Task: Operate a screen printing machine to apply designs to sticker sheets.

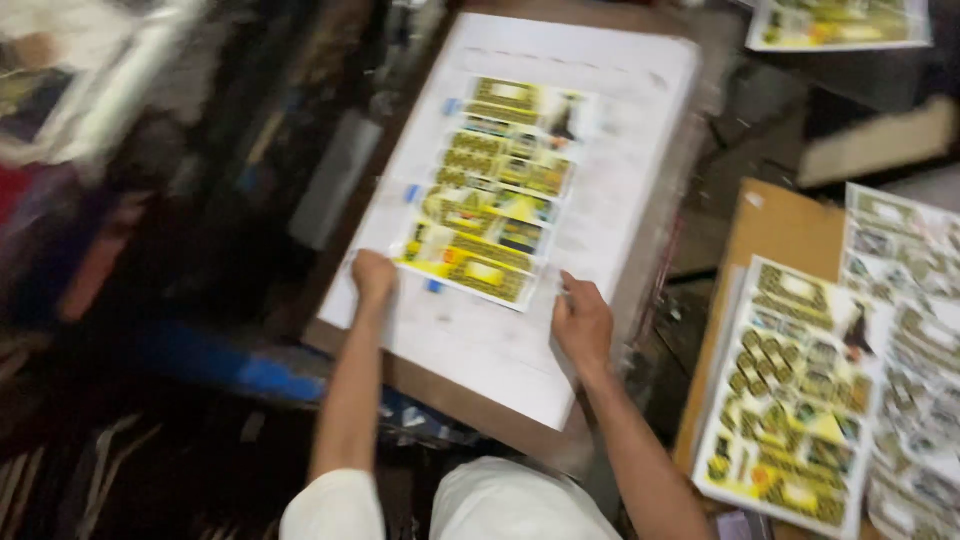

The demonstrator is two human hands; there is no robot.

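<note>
Fingers of the left hand (pixel 373 275) press together on the near left corner of a yellow printed sheet (pixel 495 190); the right hand (pixel 583 325) curls its fingers at the sheet's near right corner. Beneath them lies a white board (pixel 610 200). Right of the right fingers sits a stack of printed sheets (pixel 800 400).

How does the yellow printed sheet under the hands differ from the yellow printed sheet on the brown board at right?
The yellow printed sheet under the hands lies on a white board, touched by both hands; the yellow printed sheet at right lies untouched on a brown board beside paler sheets. Both carry similar yellow-black patterns.
</note>
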